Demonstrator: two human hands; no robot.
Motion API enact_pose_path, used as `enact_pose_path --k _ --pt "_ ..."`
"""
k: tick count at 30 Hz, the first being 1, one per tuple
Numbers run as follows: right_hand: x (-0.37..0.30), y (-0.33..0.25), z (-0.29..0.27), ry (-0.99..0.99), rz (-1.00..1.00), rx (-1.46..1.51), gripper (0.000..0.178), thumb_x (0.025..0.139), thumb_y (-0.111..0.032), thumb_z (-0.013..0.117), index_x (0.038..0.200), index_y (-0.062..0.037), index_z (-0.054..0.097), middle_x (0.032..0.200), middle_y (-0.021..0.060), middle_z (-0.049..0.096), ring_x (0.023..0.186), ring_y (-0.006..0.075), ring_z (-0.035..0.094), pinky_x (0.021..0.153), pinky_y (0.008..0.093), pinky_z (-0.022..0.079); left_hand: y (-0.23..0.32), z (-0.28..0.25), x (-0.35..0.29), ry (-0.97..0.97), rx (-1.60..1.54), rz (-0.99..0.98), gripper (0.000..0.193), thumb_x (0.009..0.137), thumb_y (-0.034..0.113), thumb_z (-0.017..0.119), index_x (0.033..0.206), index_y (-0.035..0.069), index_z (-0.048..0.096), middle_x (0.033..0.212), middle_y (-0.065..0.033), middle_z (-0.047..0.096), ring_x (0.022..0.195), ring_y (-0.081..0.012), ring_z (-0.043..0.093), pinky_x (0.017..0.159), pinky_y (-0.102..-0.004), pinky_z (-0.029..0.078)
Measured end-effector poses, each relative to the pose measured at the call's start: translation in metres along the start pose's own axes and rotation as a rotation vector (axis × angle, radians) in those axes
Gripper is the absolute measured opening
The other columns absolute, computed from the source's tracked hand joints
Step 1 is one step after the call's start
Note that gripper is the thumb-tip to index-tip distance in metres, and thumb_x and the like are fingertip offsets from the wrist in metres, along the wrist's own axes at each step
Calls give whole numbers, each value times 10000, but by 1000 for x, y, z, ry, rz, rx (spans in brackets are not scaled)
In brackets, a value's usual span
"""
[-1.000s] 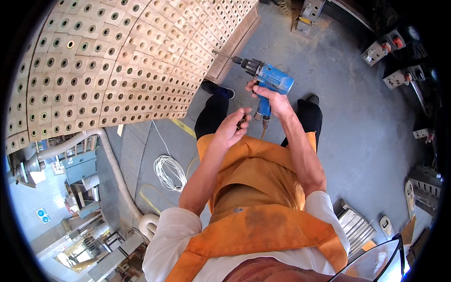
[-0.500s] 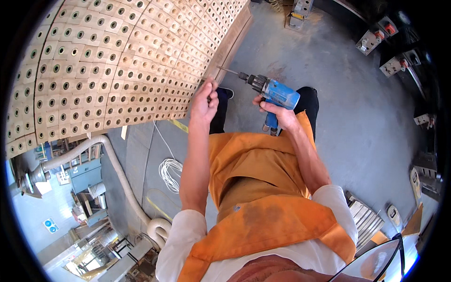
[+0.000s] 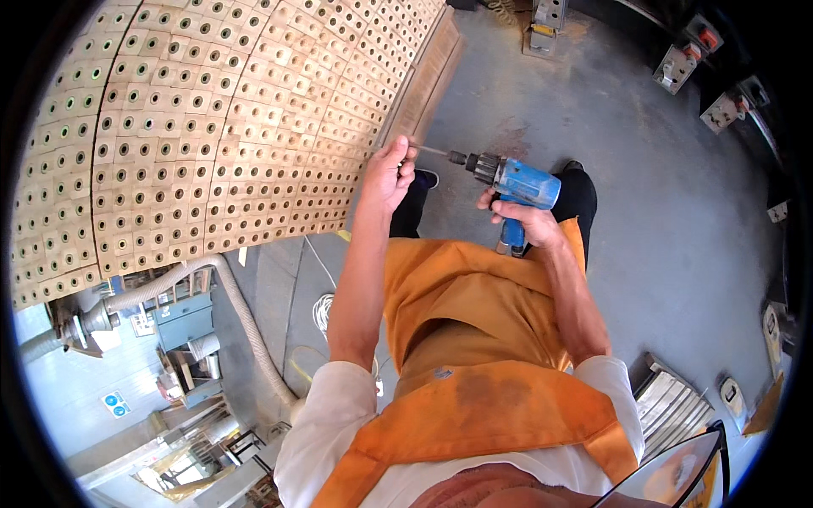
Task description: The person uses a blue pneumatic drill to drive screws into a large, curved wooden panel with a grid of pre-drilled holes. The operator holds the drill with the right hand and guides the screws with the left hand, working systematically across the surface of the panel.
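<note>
My right hand point(image 3: 529, 216) is wrapped round the grip of a blue power drill point(image 3: 523, 182), held level with its long thin bit point(image 3: 434, 151) toward the left. At the bit's tip, my left hand point(image 3: 388, 179) is closed, with thumb and fingers pinched together. Anything small between those fingers is hidden. Just beyond the left hand rises a large wall of pale wooden blocks point(image 3: 288, 118) with rows of round holes. Many holes on its left and lower parts have dark-rimmed inserts; those at the upper middle look plain.
A wooden base ledge point(image 3: 430, 72) runs along the wall's foot. On the grey floor point(image 3: 669, 237) lies a coil of white cable point(image 3: 322, 313) at left. A ribbed hose point(image 3: 246, 317) curves down the lower left. Metal brackets point(image 3: 675, 69) stand at upper right, slatted wood point(image 3: 671, 405) at lower right.
My left hand has moved up and right to the bit's tip. The drill in my right hand has shifted right and slightly down in view. The whole view has also shifted a little.
</note>
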State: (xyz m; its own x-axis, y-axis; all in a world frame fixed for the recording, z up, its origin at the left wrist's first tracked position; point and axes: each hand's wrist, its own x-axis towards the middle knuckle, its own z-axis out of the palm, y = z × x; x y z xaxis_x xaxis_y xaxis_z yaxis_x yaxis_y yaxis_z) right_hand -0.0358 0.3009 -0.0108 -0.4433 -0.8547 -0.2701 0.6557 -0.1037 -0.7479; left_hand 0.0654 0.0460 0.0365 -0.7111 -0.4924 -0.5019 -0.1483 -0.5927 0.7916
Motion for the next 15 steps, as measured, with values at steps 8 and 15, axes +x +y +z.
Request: enact_pose_path --k 8,15 --pt "2 18 10 111 -45 -71 253 838 -99 684 1084 -56 646 1005 41 684 950 152 638 738 308 515 -1 4 10 11 33 20 244 930 314 608 997 81 575 788 8 549 548 -50 438 421 -168 324" --pt "53 7 55 37 -57 -8 274 844 -129 674 1101 -64 605 1039 56 662 1007 186 627 759 320 492 17 -8 29 -114 -440 130 218 979 236 519 1135 88 555 809 5 535 590 -64 437 430 -173 322"
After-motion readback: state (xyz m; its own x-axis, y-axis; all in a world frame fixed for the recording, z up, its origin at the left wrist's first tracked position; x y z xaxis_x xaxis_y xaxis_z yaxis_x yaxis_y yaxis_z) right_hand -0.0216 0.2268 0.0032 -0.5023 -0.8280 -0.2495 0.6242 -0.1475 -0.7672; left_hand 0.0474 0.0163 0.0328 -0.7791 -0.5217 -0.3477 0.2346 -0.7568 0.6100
